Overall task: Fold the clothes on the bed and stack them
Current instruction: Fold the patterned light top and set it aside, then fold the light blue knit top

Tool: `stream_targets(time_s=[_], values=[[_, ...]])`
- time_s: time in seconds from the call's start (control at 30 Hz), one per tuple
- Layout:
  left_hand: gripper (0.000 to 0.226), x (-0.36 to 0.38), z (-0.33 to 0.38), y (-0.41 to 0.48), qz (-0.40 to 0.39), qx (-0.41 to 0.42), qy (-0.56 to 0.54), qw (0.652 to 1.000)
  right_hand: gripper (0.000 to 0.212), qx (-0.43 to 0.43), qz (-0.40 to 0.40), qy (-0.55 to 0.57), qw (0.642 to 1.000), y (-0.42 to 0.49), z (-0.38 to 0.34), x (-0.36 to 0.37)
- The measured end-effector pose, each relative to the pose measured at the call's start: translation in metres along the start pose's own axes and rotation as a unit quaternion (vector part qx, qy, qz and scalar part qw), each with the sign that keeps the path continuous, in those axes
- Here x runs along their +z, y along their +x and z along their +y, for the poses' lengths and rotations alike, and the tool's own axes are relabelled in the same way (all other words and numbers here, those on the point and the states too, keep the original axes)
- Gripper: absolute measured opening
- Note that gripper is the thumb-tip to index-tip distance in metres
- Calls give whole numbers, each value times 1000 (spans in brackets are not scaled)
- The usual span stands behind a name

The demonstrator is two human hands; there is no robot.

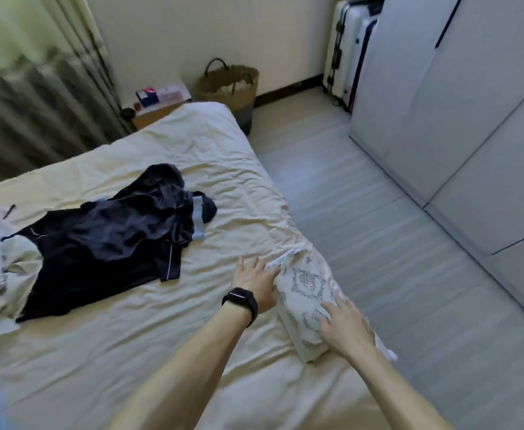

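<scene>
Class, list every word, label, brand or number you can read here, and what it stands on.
Nothing is readable.
Boxes on the nightstand: print too blurred.
Dark garment: small pale mark, too small.
Folded printed garment: drawings, no legible words.
Watch: screen dark.

A woven basket (228,85) stands by the wall, between a nightstand (155,114) and a white suitcase (344,57).

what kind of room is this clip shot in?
Most likely a home bedroom: a bed with a cream sheet and clothes on it, a tall wardrobe beside it, and a suitcase in the corner.
</scene>
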State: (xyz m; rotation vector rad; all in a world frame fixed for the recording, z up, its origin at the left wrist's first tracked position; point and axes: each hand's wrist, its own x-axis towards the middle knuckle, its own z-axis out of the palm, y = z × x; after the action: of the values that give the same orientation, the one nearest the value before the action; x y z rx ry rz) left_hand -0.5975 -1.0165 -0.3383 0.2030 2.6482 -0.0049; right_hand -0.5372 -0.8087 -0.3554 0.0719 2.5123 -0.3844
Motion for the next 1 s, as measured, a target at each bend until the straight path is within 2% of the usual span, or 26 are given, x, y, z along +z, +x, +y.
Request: stream_targets(time_s=[0.1, 0.2, 0.3, 0.4, 0.6, 0.7, 0.83, 1.0], values=[[52, -17, -37, -87, 17, -74, -69, 995, 46, -103, 43, -37, 993, -52, -39, -33], [51, -20, -80, -180, 62, -122, -134, 981, 40, -214, 109, -32, 970, -115, -93, -55], [51, -14, -128, -274, 134, -166, -168, 962, 36, -325, 165, 1, 931, -180, -158, -63], [49, -2, -175, -364, 207, -213, -186, 937, 34, -435, 213, 14, 875, -240, -226, -55], [48, 26, -233, -535, 311, -341, -224, 858, 40, -577, 164, 15, 800, -332, -338, -17], [49, 46, -246, -619, 330, -417, -217, 819, 41, -639, 146, -1, 755, -370, -382, 4], [49, 70, -239, -718, 354, -516, -191, 756, 34, -710, 117, 10, 694, -409, -423, 26], [48, 75, -224, -819, 363, -597, -136, 703, 35, -760, 82, 34, 644, -455, -464, 49]])
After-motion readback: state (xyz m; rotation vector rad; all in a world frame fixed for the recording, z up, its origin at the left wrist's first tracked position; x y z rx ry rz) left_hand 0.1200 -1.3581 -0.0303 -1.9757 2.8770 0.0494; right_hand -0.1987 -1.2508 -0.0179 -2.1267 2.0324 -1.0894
